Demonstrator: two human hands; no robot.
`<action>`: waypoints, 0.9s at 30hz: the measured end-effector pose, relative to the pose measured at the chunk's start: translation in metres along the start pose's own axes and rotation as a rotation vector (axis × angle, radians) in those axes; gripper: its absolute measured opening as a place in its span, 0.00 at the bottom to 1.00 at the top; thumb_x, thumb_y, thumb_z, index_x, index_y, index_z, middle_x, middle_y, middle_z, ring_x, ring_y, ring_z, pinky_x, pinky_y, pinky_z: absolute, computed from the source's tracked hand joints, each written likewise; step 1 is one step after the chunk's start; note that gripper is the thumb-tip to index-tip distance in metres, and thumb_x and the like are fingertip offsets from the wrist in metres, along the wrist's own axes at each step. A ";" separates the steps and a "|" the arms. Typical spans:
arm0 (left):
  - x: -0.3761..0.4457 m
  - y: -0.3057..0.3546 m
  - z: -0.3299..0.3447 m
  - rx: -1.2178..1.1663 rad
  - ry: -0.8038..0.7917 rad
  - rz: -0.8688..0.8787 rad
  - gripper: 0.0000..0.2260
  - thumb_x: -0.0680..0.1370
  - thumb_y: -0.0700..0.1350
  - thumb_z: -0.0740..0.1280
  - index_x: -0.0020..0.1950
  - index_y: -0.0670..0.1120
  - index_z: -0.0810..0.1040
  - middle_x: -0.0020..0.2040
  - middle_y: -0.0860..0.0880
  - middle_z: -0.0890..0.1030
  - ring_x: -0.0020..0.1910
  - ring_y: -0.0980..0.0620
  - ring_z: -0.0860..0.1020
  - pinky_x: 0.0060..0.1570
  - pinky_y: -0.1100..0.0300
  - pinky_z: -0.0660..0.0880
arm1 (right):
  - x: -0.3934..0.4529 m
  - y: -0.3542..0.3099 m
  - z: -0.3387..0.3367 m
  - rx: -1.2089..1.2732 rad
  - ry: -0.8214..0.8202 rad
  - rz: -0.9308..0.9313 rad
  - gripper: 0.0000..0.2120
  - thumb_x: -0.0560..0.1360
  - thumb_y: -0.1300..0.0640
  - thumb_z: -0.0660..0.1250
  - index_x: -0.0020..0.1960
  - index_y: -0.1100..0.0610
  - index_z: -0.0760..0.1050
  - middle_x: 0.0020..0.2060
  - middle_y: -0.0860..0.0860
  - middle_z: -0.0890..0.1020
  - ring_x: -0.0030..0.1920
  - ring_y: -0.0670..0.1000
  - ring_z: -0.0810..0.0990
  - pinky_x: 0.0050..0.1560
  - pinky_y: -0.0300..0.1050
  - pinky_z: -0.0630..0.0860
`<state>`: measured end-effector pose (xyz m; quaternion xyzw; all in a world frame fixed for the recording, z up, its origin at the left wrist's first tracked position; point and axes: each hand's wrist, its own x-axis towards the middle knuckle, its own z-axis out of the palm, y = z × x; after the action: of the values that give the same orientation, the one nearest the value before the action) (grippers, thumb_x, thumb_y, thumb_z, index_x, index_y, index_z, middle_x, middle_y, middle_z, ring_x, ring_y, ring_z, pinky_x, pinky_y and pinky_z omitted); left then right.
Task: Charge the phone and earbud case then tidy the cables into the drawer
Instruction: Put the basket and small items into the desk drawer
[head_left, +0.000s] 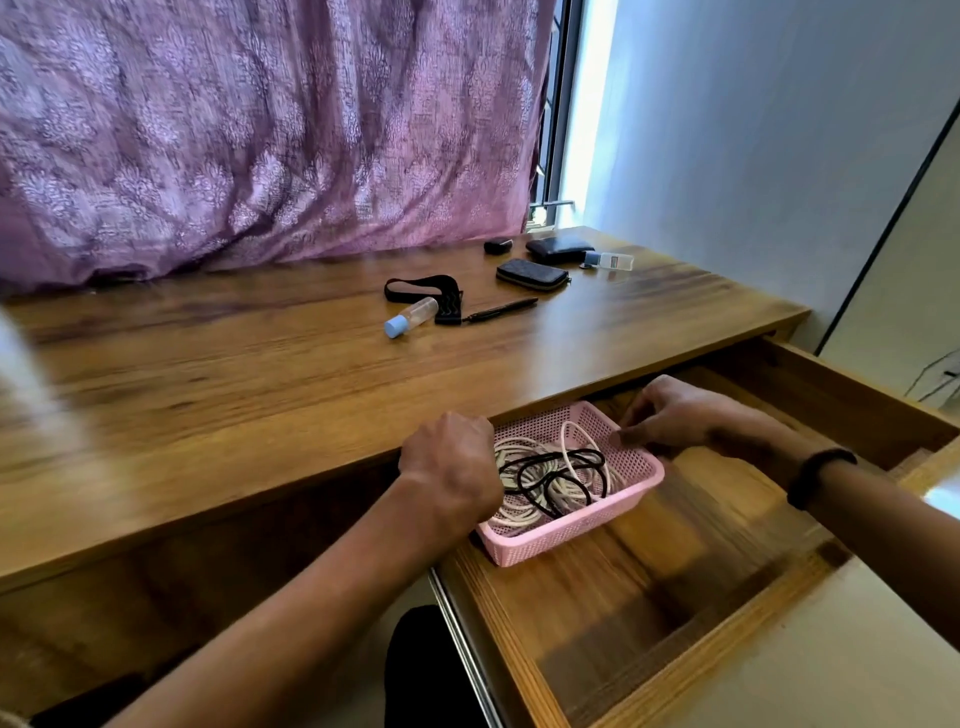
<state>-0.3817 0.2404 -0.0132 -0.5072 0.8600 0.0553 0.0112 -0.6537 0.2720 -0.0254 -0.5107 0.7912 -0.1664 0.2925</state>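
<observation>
Cables (553, 475) are coiled in pink basket (597, 525), centre frame, inside open drawer (675, 597). Basket is flanked: left hand (449, 462) curled on near-left rim, right hand (670, 415) fingering far-right rim; grips cannot be confirmed.

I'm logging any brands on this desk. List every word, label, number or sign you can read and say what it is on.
No text can be read in this view.
Clear bottle with blue cap: no label shows.
Small bottle by the wallet: any print is too small to read.
Patterned pouch: a texture only, no words.
Pink basket and cables: no markings.
</observation>
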 end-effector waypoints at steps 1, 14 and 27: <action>-0.001 0.003 0.001 0.027 0.005 0.008 0.13 0.77 0.44 0.72 0.61 0.47 0.78 0.56 0.46 0.81 0.54 0.46 0.80 0.50 0.55 0.77 | -0.001 0.001 0.000 0.016 -0.008 -0.002 0.04 0.76 0.56 0.75 0.48 0.56 0.85 0.43 0.52 0.88 0.46 0.52 0.88 0.40 0.42 0.84; 0.035 -0.015 -0.044 -0.268 0.418 0.168 0.14 0.73 0.59 0.75 0.41 0.50 0.81 0.42 0.51 0.82 0.46 0.51 0.80 0.41 0.58 0.72 | -0.008 -0.038 -0.030 -0.102 0.391 -0.406 0.05 0.77 0.50 0.74 0.44 0.49 0.84 0.36 0.44 0.87 0.37 0.41 0.85 0.39 0.41 0.81; 0.169 -0.118 -0.008 -0.356 0.614 -0.119 0.31 0.70 0.68 0.72 0.65 0.51 0.79 0.57 0.49 0.83 0.55 0.46 0.79 0.53 0.51 0.78 | 0.115 -0.118 -0.011 -0.266 0.382 -0.508 0.11 0.75 0.54 0.75 0.57 0.55 0.83 0.50 0.48 0.86 0.46 0.43 0.82 0.48 0.32 0.77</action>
<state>-0.3605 0.0355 -0.0279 -0.5433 0.7692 0.0484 -0.3328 -0.6122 0.1177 0.0163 -0.6845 0.6941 -0.2219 0.0191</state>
